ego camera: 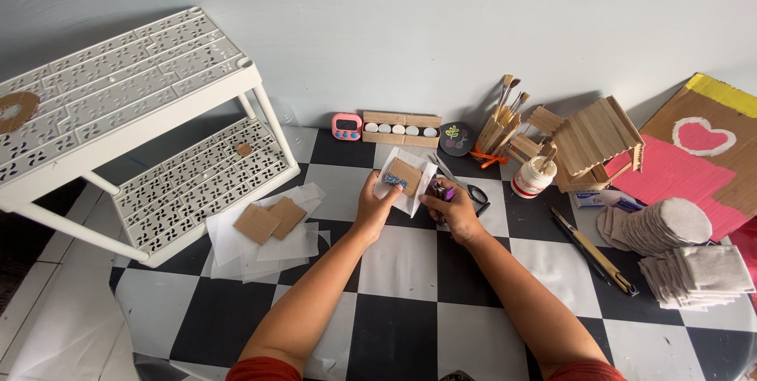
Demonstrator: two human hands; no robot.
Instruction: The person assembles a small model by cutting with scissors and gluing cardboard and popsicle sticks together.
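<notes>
The left hand point(377, 203) holds a small brown cardboard square point(405, 173) laid on a sheet of thin white paper point(414, 196), its fingers pinching the near edge of both so the pair tilts up off the checkered desk point(402, 263). A patch of blue glitter point(395, 181) shows at the square's lower left corner and the rest of the card looks bare, so I judge the decorating only just begun. The right hand point(451, 206) sits just beside it, fingers curled around a small purple-capped tube point(441, 190) (glue or glitter, I cannot tell which). Black-handled scissors point(471, 192) lie touching that hand's far side. To the left, two more plain cardboard squares point(270, 221) rest on a loose spread of white sheets point(252, 251) near the foot of a white plastic rack point(150, 125); these look untouched, so by my reckoning most of the work is left. On the right, stacks of round pads point(658, 225) and square pads point(698, 274) wait near a painted cardboard panel with a heart point(698, 152), and a house of craft sticks point(595, 144) stands finished at the back, next to a holder of brushes point(501, 125) and a white glue bottle point(532, 176).
</notes>
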